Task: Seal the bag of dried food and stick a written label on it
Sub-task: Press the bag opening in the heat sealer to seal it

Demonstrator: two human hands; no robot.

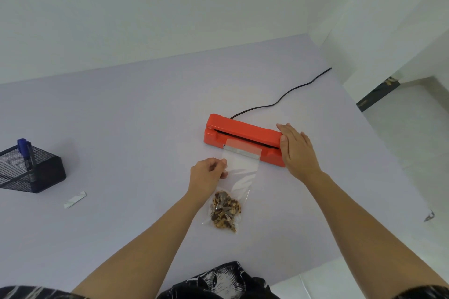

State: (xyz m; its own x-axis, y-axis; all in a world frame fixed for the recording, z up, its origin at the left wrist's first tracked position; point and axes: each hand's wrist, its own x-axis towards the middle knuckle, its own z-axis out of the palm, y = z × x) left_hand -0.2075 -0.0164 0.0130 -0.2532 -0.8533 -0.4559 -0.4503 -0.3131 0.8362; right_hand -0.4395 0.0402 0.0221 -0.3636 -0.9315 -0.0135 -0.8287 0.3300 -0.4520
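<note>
Meeting white walls, pale lavender table

Bag top hid in sealer; holder cropped L.

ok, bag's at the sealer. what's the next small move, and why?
Probably the right hand should push down the lid of the red sealer. The hand already lies flat on the lid's right end, and a dark gap shows under the lid. The open end of the bag lies across the sealer's front at that gap, with the left hand pinching its left edge. How far in the mouth reaches is unclear.
</note>
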